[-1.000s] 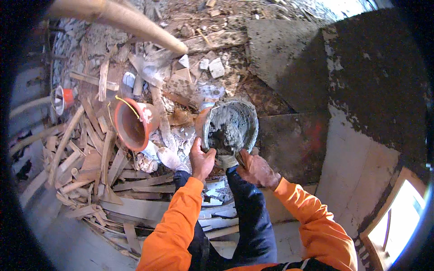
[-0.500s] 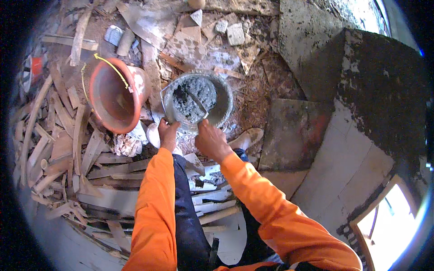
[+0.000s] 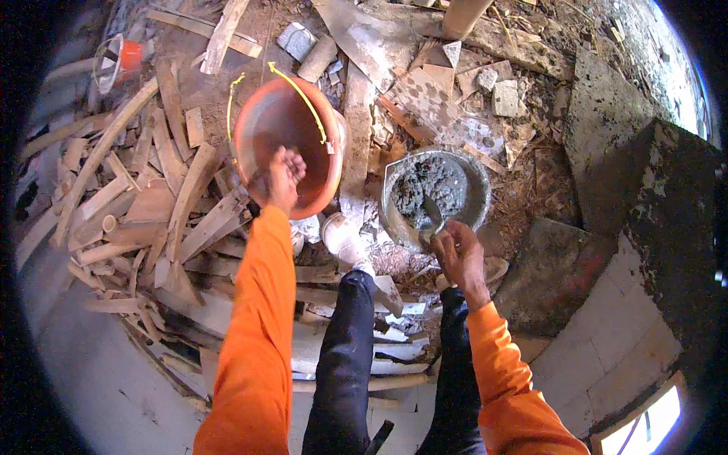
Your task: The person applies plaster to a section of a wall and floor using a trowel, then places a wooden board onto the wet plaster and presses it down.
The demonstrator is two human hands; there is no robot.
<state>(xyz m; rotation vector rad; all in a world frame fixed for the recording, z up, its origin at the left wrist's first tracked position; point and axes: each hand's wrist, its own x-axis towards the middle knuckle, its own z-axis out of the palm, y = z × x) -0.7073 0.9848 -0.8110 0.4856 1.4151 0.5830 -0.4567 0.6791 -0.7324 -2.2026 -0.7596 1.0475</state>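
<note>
A metal bucket (image 3: 482, 193) holds wet grey mortar (image 3: 431, 182). My right hand (image 3: 462, 262) is at its near rim, fingers closed round the near end of a trowel (image 3: 433, 210) whose blade lies on the mortar; the grip is mostly hidden by the hand. To the left, an orange-brown plastic bucket (image 3: 331, 171) leans with its mouth toward me, a yellow cord handle (image 3: 302, 98) over its rim. My left hand (image 3: 286, 178) reaches over that mouth, fingers apart and loosely bent, with nothing visible in them. Whether it touches the bucket is unclear.
Broken wood strips (image 3: 178, 205) pile up on the left. Stone chunks (image 3: 506, 98) and boards litter the far floor. A flat dark slab (image 3: 557, 265) lies right of the mortar bucket, before a partly plastered wall (image 3: 660, 205). My shoe (image 3: 343, 235) stands between the buckets.
My left hand has left the metal bucket's rim and moved left to the orange-brown bucket. The right hand stays by the mortar. The whole view has shifted left.
</note>
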